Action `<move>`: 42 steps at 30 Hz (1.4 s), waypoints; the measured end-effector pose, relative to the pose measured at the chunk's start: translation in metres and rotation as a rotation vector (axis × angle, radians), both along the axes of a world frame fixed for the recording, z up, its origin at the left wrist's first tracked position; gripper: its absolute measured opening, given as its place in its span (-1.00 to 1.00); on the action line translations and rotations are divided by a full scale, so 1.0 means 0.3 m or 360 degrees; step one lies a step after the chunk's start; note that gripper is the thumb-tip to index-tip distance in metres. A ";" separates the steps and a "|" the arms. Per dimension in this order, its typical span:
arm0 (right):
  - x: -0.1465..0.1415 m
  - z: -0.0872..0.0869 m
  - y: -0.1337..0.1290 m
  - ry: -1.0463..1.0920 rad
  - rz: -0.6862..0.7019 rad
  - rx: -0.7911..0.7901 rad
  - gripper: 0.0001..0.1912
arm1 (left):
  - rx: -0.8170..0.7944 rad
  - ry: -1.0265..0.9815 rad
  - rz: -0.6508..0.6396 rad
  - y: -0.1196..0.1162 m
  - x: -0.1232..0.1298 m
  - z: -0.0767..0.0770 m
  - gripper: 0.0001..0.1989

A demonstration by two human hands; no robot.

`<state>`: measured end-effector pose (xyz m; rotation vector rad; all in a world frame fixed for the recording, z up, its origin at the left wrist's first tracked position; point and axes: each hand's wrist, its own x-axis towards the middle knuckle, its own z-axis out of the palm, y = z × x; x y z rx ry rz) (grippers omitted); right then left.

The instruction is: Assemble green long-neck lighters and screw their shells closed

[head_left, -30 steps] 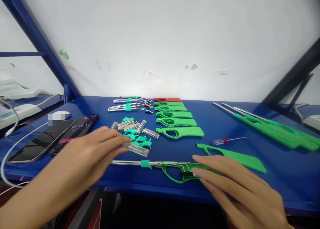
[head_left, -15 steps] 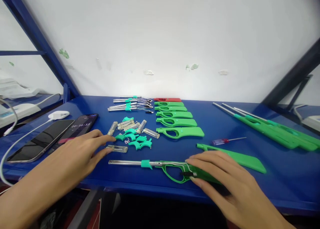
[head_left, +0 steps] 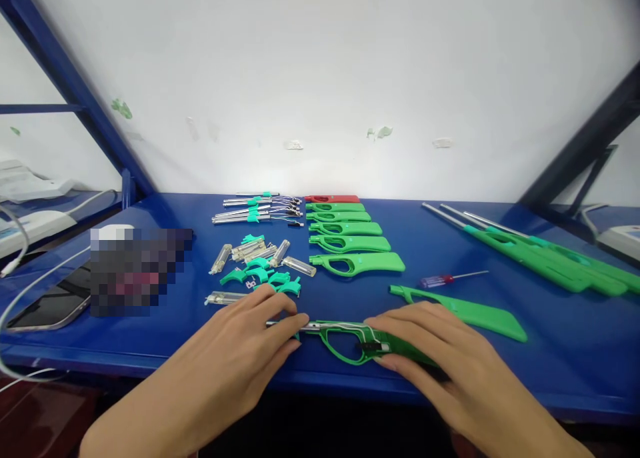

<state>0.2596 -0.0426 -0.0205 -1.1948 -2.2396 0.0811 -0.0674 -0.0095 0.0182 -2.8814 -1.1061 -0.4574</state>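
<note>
Head view: near the table's front edge (head_left: 340, 383), the green half-shell (head_left: 404, 349) is clasped by the right hand (head_left: 447, 365), its fingers parted around it. The metal tube (head_left: 313, 327) is pinched by the left hand (head_left: 247, 341), nearly closed. By uneven pulling, the wires (head_left: 345, 324) could be dislodged. Earlier, the clear tank (head_left: 223, 299) was being touched by the left hand.

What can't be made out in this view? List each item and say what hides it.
In the head view:
Grip end of the green shell: covered by the right hand.
Most of the metal tube: behind the left hand.
Upper part of the phone: masked by pixel blocks.
Butt of the rightmost green lighter: cut off by the right edge.
</note>
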 end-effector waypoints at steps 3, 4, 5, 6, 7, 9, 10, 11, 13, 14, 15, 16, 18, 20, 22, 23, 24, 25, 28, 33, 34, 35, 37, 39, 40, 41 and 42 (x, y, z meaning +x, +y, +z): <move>-0.001 0.005 0.001 0.0017 0.0007 0.0002 -0.68 | -0.0085 -0.0038 -0.0041 0.010 0.006 0.015 -0.67; -0.002 0.005 0.001 0.0019 0.0004 0.0007 -0.69 | -0.0109 -0.0047 -0.0046 0.011 0.007 0.019 -0.67; -0.002 0.006 0.001 0.0022 0.0001 0.0011 -0.69 | -0.0129 -0.0050 -0.0045 0.010 0.006 0.020 -0.67; -0.003 0.006 0.001 0.0027 -0.0001 0.0015 -0.70 | -0.0147 -0.0046 -0.0033 0.007 0.005 0.020 -0.67; -0.003 0.005 0.001 0.0036 -0.0002 0.0019 -0.70 | -0.0165 -0.0032 -0.0015 0.002 0.002 0.018 -0.68; -0.003 0.005 0.001 0.0055 -0.0008 0.0014 -0.70 | -0.0203 -0.0001 0.0036 -0.008 -0.005 0.013 -0.69; -0.004 0.004 0.001 0.0061 -0.0008 0.0008 -0.70 | -0.0221 0.0013 0.0065 -0.013 -0.008 0.011 -0.69; -0.004 0.004 0.001 0.0063 -0.0010 -0.0002 -0.69 | -0.0239 0.0027 0.0084 -0.017 -0.011 0.010 -0.67; -0.005 0.004 0.002 0.0059 -0.0009 -0.0015 -0.67 | -0.0253 0.0052 0.0091 -0.022 -0.014 0.011 -0.64; -0.006 0.004 0.003 0.0055 -0.0005 -0.0015 -0.67 | -0.0257 0.0067 0.0085 -0.023 -0.013 0.013 -0.62; -0.006 0.004 0.003 0.0051 0.0000 -0.0013 -0.67 | -0.0257 0.0083 0.0078 -0.023 -0.012 0.014 -0.59; -0.006 0.004 0.003 0.0049 0.0004 -0.0008 -0.68 | -0.0255 0.0103 0.0077 -0.024 -0.011 0.014 -0.54; -0.005 0.005 0.003 0.0056 0.0003 0.0009 -0.68 | -0.0251 0.0155 0.0095 -0.025 -0.008 0.014 -0.40; -0.004 0.006 0.002 0.0071 -0.0009 0.0017 -0.69 | -0.0236 0.0219 0.0106 -0.026 -0.007 0.013 -0.27; -0.003 0.009 0.001 0.0088 -0.0020 0.0015 -0.69 | -0.0217 0.0271 0.0117 -0.027 -0.007 0.014 -0.21; -0.003 0.010 0.001 0.0092 -0.0019 0.0014 -0.70 | -0.0211 0.0289 0.0124 -0.028 -0.007 0.015 -0.19; -0.004 0.012 0.001 0.0097 -0.0018 0.0015 -0.71 | -0.0206 0.0302 0.0129 -0.028 -0.007 0.015 -0.17; -0.005 0.014 0.001 0.0101 -0.0019 0.0018 -0.71 | -0.0206 0.0312 0.0135 -0.029 -0.007 0.015 -0.15; -0.008 0.018 0.003 0.0103 -0.0017 0.0018 -0.71 | -0.0173 0.0346 0.0157 -0.031 -0.010 0.004 -0.03; -0.003 0.008 0.008 0.0092 -0.0023 0.0009 -0.68 | -0.0048 0.0412 0.0170 -0.034 -0.011 -0.018 0.18; -0.001 0.004 0.008 0.0086 -0.0031 0.0009 -0.66 | -0.0034 0.0415 0.0168 -0.035 -0.008 -0.017 0.18; 0.001 0.001 0.008 0.0081 -0.0038 0.0010 -0.65 | -0.0024 0.0410 0.0165 -0.037 -0.003 -0.013 0.17; 0.003 -0.001 0.006 0.0069 -0.0042 0.0005 -0.65 | -0.0009 0.0376 0.0151 -0.042 0.007 -0.001 0.12; 0.003 0.002 0.004 0.0059 -0.0032 -0.0012 -0.64 | 0.0017 0.0317 0.0117 -0.048 0.017 0.015 0.07; 0.002 0.005 0.003 0.0053 -0.0024 -0.0023 -0.64 | 0.0039 0.0286 0.0093 -0.049 0.022 0.022 0.04; 0.001 0.008 0.003 0.0047 -0.0015 -0.0028 -0.64 | 0.0072 0.0260 0.0069 -0.050 0.026 0.029 0.03; 0.001 0.011 0.003 0.0041 -0.0010 -0.0030 -0.64 | 0.0102 0.0248 0.0050 -0.049 0.031 0.034 0.01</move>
